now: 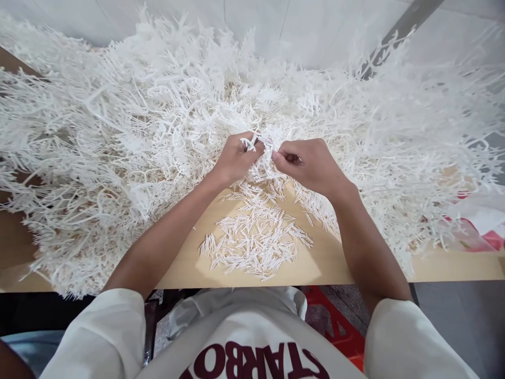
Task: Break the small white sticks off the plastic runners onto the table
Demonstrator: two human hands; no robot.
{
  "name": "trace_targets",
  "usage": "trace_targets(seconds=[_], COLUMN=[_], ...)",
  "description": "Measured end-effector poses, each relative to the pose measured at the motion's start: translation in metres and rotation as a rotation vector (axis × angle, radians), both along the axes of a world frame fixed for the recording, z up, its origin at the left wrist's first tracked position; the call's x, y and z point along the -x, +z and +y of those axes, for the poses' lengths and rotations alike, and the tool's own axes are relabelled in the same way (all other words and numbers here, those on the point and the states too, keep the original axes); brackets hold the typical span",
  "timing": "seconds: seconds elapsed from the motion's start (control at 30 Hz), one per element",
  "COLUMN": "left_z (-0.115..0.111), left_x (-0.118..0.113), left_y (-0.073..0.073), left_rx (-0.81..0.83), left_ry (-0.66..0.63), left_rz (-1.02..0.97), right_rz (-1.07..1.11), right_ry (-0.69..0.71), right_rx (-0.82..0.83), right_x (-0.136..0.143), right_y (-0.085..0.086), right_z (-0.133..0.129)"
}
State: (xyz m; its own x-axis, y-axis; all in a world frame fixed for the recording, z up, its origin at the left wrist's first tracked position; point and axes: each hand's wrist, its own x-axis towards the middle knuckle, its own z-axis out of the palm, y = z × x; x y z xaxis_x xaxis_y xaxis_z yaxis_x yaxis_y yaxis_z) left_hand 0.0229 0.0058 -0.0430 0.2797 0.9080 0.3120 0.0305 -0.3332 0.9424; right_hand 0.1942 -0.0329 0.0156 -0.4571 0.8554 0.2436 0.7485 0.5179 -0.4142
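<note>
My left hand point(239, 157) is closed around a white branched plastic sprue point(249, 141) with thin prongs, held just above the table. Close beside it, my right hand point(305, 162) has thumb and forefinger pinched together at the sprue's right side. What sits between those right fingertips is too small to make out. Below both hands, a loose pile of short thin white plastic sticks point(256, 239) lies near the table's front edge. A large tangled heap of similar white branched sprues point(158, 121) surrounds the hands at the back and on both sides.
The wooden table point(177, 273) ends just in front of my body. At the right lies a clear plastic bag with pink and red parts point(479, 226). A red plastic stool point(339, 326) shows below the table edge. A pale tiled wall point(252, 26) stands behind the heap.
</note>
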Motion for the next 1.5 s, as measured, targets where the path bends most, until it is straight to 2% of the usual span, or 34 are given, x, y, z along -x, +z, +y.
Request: trace_targets(seconds=[0.07, 0.13, 0.23, 0.27, 0.3, 0.37, 0.43, 0.5, 0.6, 0.77, 0.97, 1.13, 1.27, 1.33, 1.5], left_z=[0.002, 0.011, 0.029, 0.034, 0.036, 0.035, 0.026, 0.015, 0.006, 0.006, 0.003, 0.002, 0.004, 0.003, -0.002], left_x=[0.000, 0.006, 0.022, 0.027, 0.030, 0.030, 0.023, 0.015, 0.008, 0.012, 0.019, 0.017, 0.014, 0.012, 0.012], left_y=[-0.002, -0.006, -0.012, -0.012, -0.011, -0.006, 0.000, 0.003, 0.003, 0.006, 0.023, 0.021, 0.014, 0.014, 0.017], left_rx=[-0.009, 0.021, 0.094, 0.099, 0.095, 0.055, 0.041, 0.020, 0.016, 0.068, 0.050, -0.088, -0.190, -0.235, -0.241], left_ry=[0.000, 0.057, 0.292, 0.350, 0.353, 0.280, 0.135, 0.038, -0.005, -0.005, -0.210, -0.194, -0.096, -0.090, -0.142], left_rz=[-0.004, -0.013, -0.058, -0.063, -0.055, -0.023, 0.027, 0.051, 0.069, 0.102, 0.238, 0.303, 0.333, 0.347, 0.302], right_rz=[0.028, 0.069, 0.201, 0.257, 0.308, 0.358, 0.332, 0.281, 0.234, 0.281, 0.307, 0.201, -0.006, -0.094, -0.038], right_ry=[0.001, 0.080, 0.192, 0.161, 0.091, -0.081, -0.154, -0.129, -0.097, -0.109, -0.185, -0.147, -0.063, -0.029, 0.027], right_rx=[-0.010, 0.006, 0.000, -0.024, -0.055, -0.100, -0.093, -0.060, -0.024, 0.032, 0.005, 0.008, -0.015, -0.045, -0.055], right_x=[0.001, 0.002, 0.002, 0.001, 0.000, -0.003, -0.005, -0.006, -0.003, 0.000, -0.001, 0.001, 0.003, 0.003, 0.000], right_y=[0.003, 0.010, 0.021, 0.023, 0.023, 0.017, 0.005, -0.007, -0.016, -0.011, -0.013, -0.011, -0.006, -0.003, 0.004], right_z=[-0.004, -0.011, -0.019, -0.019, -0.017, -0.009, 0.002, 0.010, 0.011, 0.008, 0.010, 0.008, 0.003, 0.000, -0.004])
